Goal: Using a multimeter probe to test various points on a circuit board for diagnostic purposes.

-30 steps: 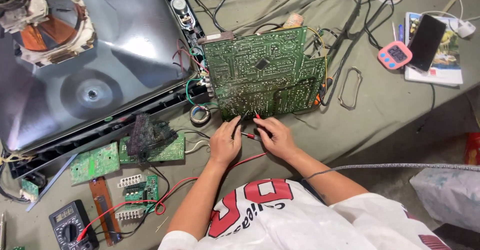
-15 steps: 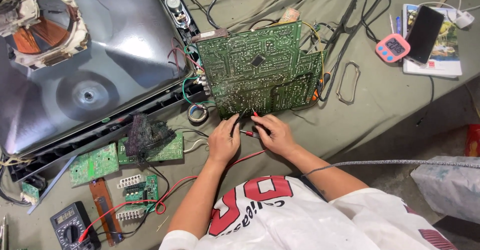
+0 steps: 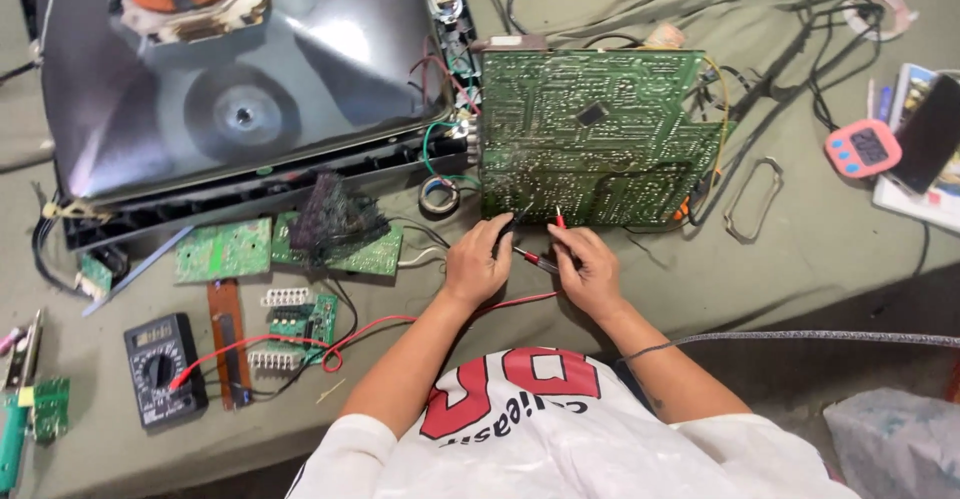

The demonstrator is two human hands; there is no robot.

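Observation:
A large green circuit board (image 3: 600, 134) lies solder side up on the cloth-covered bench. Both my hands rest at its near edge. My left hand (image 3: 478, 264) pinches a dark probe whose tip touches the board's lower edge. My right hand (image 3: 590, 271) holds a red probe (image 3: 559, 221) with its tip on the board just to the right. A short red probe piece (image 3: 531, 257) shows between the two hands. A red lead (image 3: 380, 324) runs from under my hands to a black multimeter (image 3: 160, 369) at the lower left.
A picture tube in its frame (image 3: 240, 109) lies to the left of the board. Small green boards (image 3: 225, 249) and a charred part (image 3: 335, 221) sit below it. A pink timer (image 3: 862, 147), a phone (image 3: 930, 129), a metal ring (image 3: 752, 199) and cables lie to the right.
Both hands stay at the board's near edge with the probes. The right probe tip has shifted slightly along the edge.

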